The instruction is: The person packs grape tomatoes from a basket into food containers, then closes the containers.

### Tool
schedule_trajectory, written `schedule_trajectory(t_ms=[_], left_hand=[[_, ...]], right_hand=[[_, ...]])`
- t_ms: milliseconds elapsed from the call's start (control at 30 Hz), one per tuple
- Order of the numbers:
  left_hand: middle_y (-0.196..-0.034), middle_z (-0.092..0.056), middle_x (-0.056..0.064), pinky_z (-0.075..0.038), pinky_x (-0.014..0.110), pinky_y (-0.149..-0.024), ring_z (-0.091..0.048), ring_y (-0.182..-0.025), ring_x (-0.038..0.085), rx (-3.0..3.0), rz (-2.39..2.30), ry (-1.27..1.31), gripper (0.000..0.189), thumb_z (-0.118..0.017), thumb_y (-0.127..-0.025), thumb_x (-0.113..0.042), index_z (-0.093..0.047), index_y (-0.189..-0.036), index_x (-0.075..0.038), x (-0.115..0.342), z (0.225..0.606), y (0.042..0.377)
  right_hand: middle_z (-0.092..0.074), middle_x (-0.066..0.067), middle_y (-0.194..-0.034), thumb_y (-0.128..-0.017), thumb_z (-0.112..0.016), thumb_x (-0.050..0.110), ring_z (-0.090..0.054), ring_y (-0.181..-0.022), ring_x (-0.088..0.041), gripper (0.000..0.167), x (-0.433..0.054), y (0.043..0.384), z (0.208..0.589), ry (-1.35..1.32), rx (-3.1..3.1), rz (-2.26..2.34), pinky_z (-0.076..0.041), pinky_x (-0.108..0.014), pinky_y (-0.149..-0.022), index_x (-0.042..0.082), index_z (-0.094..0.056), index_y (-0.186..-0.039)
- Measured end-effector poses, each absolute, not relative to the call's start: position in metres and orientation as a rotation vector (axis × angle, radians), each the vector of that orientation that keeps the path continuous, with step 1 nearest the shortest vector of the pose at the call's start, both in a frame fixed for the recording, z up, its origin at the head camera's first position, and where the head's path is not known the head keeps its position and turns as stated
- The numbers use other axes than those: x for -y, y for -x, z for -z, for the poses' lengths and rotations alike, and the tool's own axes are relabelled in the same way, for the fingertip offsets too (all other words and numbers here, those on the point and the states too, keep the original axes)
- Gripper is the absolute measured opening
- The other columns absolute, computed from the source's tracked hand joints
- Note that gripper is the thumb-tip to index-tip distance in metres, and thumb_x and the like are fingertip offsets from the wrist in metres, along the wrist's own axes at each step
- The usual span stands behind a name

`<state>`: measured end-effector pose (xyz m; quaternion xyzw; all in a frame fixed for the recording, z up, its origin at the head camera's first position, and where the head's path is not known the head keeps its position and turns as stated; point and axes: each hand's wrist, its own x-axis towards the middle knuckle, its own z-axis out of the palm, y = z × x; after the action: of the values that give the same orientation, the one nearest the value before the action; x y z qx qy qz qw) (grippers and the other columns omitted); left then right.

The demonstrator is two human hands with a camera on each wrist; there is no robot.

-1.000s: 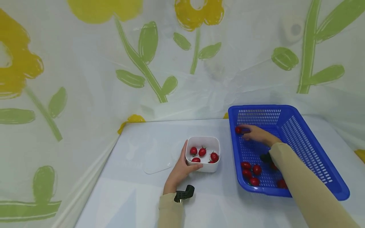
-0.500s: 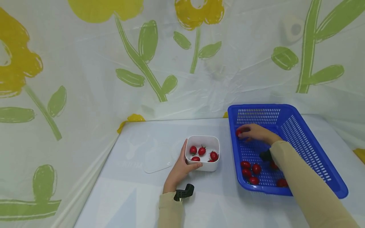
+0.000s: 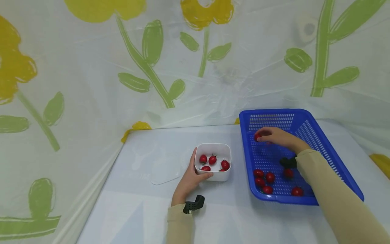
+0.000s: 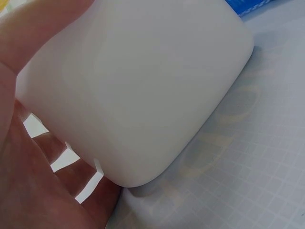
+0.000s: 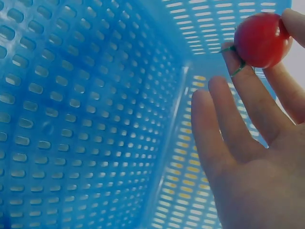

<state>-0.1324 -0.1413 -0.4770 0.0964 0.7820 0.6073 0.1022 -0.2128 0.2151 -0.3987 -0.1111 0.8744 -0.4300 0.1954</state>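
My left hand [image 3: 189, 179] grips the near left corner of a white square container [image 3: 220, 176], thumb on its front wall and fingers along its left side. Inside lie several cherry tomatoes [image 3: 212, 160]. In the left wrist view the container's smooth white wall [image 4: 143, 86] fills most of the picture. Over the far left part of a blue plastic basket [image 3: 247, 159], my right hand [image 3: 281, 138] pinches one cherry tomato [image 5: 262, 40] between thumb and fingers. Its green stem end shows in the right wrist view, where the other fingers stand fairly straight.
Several more cherry tomatoes [image 3: 267, 189] lie in the near part of the basket, mostly toward its left corner. A clear flat lid [image 3: 164, 174] rests on the white table left of the container. A flower-printed curtain [image 3: 100, 84] hangs behind the table.
My right hand has picked up the tomato near the basket's left wall and raised it slightly. My left hand keeps its hold on the container. The head view has shifted a little.
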Motion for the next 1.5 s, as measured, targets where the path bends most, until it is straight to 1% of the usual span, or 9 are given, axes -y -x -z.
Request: schedule_trajectory(t_ms=[400, 500, 700, 767, 833, 1067, 1167, 1300, 1500], left_hand=[[-0.141, -0.021, -0.014, -0.024, 0.044, -0.100, -0.026, -0.126, 0.013, -2.299, -1.798, -0.267, 0.100, -0.076, -0.068, -0.040, -0.004, -0.137, -0.049, 0.143, 0.476, 0.133], [-0.143, -0.021, -0.011, -0.023, 0.044, -0.101, -0.025, -0.127, 0.015, -2.272, -1.807, -0.260, 0.101, -0.076, -0.069, -0.036, -0.004, -0.139, -0.045, 0.142, 0.467, 0.131], [-0.145, -0.019, 0.000, -0.021, 0.046, -0.101, -0.023, -0.128, 0.022, -2.237, -1.827, -0.291, 0.100, -0.074, -0.073, -0.026, -0.003, -0.144, -0.030, 0.140, 0.446, 0.123], [-0.145, -0.019, 0.001, -0.021, 0.045, -0.101, -0.023, -0.128, 0.023, -2.239, -1.832, -0.295, 0.100, -0.074, -0.073, -0.025, -0.003, -0.144, -0.029, 0.140, 0.445, 0.122], [-0.144, -0.020, -0.001, -0.023, 0.044, -0.101, -0.024, -0.127, 0.021, -2.240, -1.837, -0.293, 0.100, -0.074, -0.072, -0.026, -0.004, -0.144, -0.030, 0.140, 0.448, 0.123], [-0.140, -0.022, -0.015, -0.026, 0.043, -0.100, -0.026, -0.125, 0.013, -2.299, -1.809, -0.295, 0.101, -0.076, -0.068, -0.038, -0.004, -0.138, -0.047, 0.142, 0.478, 0.135], [-0.140, -0.021, -0.016, -0.026, 0.043, -0.100, -0.026, -0.125, 0.013, -2.300, -1.804, -0.288, 0.100, -0.076, -0.068, -0.039, -0.004, -0.137, -0.049, 0.142, 0.478, 0.134], [-0.141, -0.021, -0.014, -0.025, 0.044, -0.100, -0.026, -0.126, 0.013, -2.303, -1.804, -0.296, 0.101, -0.075, -0.069, -0.038, -0.003, -0.139, -0.046, 0.142, 0.478, 0.134], [-0.141, -0.021, -0.014, -0.024, 0.044, -0.100, -0.026, -0.126, 0.013, -2.307, -1.794, -0.289, 0.101, -0.075, -0.068, -0.039, -0.003, -0.138, -0.047, 0.141, 0.477, 0.133]], right_hand=[[-0.053, -0.015, -0.115, -0.086, -0.058, 0.031, -0.055, -0.101, -0.033, 0.046, -0.217, 0.204, 0.385, 0.349, -2.426, 1.266, -0.044, -0.042, -0.084, 0.002, -0.049, -0.121], [-0.054, -0.016, -0.114, -0.087, -0.057, 0.032, -0.055, -0.100, -0.033, 0.046, -0.218, 0.200, 0.381, 0.355, -2.451, 1.269, -0.045, -0.043, -0.083, 0.002, -0.049, -0.121], [-0.055, -0.014, -0.114, -0.086, -0.053, 0.043, -0.058, -0.095, -0.029, 0.051, -0.221, 0.190, 0.373, 0.313, -2.549, 1.193, -0.042, -0.046, -0.086, 0.005, -0.050, -0.120], [-0.054, -0.015, -0.115, -0.086, -0.053, 0.044, -0.058, -0.096, -0.029, 0.052, -0.222, 0.188, 0.371, 0.303, -2.558, 1.193, -0.041, -0.047, -0.086, 0.005, -0.049, -0.121], [-0.054, -0.014, -0.115, -0.085, -0.053, 0.047, -0.058, -0.095, -0.029, 0.054, -0.222, 0.186, 0.370, 0.281, -2.570, 1.185, -0.040, -0.049, -0.087, 0.006, -0.048, -0.121], [-0.054, -0.014, -0.117, -0.083, -0.050, 0.055, -0.058, -0.096, -0.029, 0.060, -0.220, 0.180, 0.367, 0.226, -2.627, 1.160, -0.036, -0.055, -0.088, 0.010, -0.047, -0.123], [-0.055, -0.014, -0.116, -0.083, -0.050, 0.054, -0.058, -0.095, -0.028, 0.059, -0.220, 0.178, 0.366, 0.231, -2.643, 1.178, -0.035, -0.055, -0.088, 0.010, -0.048, -0.123], [-0.055, -0.014, -0.115, -0.083, -0.050, 0.054, -0.058, -0.094, -0.026, 0.059, -0.221, 0.174, 0.363, 0.239, -2.651, 1.209, -0.035, -0.056, -0.088, 0.011, -0.048, -0.124], [-0.056, -0.013, -0.115, -0.083, -0.051, 0.054, -0.056, -0.098, -0.028, 0.060, -0.220, 0.169, 0.361, 0.227, -2.671, 1.215, -0.033, -0.058, -0.089, 0.012, -0.048, -0.125]])
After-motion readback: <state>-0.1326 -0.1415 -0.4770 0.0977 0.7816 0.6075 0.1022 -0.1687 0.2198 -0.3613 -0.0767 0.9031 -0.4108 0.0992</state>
